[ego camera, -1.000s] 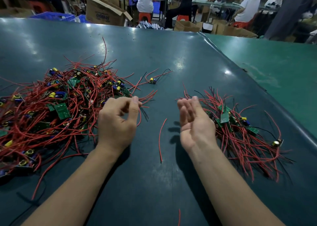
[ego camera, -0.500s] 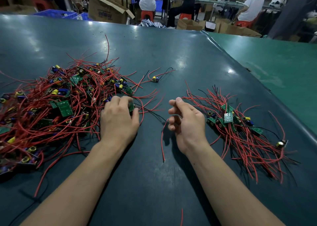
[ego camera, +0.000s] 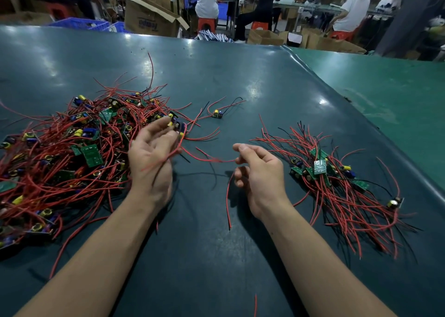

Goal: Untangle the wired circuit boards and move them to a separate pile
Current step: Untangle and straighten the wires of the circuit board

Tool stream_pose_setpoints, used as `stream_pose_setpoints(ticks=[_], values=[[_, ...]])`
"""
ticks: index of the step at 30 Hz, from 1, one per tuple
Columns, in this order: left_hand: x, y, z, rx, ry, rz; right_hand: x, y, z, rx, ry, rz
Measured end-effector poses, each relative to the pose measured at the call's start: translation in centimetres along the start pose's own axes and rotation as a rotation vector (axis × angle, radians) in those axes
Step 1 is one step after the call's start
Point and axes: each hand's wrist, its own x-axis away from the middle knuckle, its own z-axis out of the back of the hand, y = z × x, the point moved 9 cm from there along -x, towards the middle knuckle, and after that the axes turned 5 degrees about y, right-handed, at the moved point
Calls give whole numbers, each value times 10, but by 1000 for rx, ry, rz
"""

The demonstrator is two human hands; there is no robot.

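A dark green table (ego camera: 216, 75) fills the view, and a lighter green table (ego camera: 385, 95) is butted against its right edge. Beyond the far edge, cardboard boxes (ego camera: 149, 18) and seated people are seen.

Toward the left edge a large tangled pile (ego camera: 67, 153) of red-wired circuit boards is spread. A smaller pile (ego camera: 337, 179) of the same boards lies toward the right edge, well apart from the first. A single wired board (ego camera: 217, 114) lies alone between the piles, nearer the far edge.

Both forearms are stretched forward from the near edge. The left hand (ego camera: 151, 157) is raised at the right fringe of the large pile, palm turned upward, fingers half curled. A small board (ego camera: 177, 126) with yellow and blue components is held at its fingertips, and its red wires are draped across the palm. The right hand (ego camera: 258, 169) is held just left of the smaller pile, fingers loosely curled. One red wire (ego camera: 209, 158) from the held board is stretched between the hands and is pinched between the right thumb and forefinger.

A loose red wire (ego camera: 228, 203) lies on the table beside the right wrist. Another short red wire (ego camera: 255, 304) lies at the near edge.
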Motion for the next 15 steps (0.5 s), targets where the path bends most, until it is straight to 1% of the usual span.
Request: stream_pose_setpoints(ticks=[1, 3, 6, 8, 10, 12, 15], values=[[3, -10, -8, 73, -62, 133, 1, 0, -1, -3, -6, 2], [11, -24, -20, 146, -148, 306, 3, -1, -6, -9, -49, 8], [20, -33, -29, 212, -239, 458, 7, -1, -16, 33, -159, 10], [22, -36, -29, 247, -264, 516, 10, -1, -23, 113, -243, 44], [24, -37, -31, 270, -297, 549, 13, -7, -27, 243, -271, 180], [27, -38, -35, 291, -330, 567, 18, -18, -29, 391, -264, 388], [27, -39, -37, 274, -336, 548, 28, -29, -34, 500, -256, 612]])
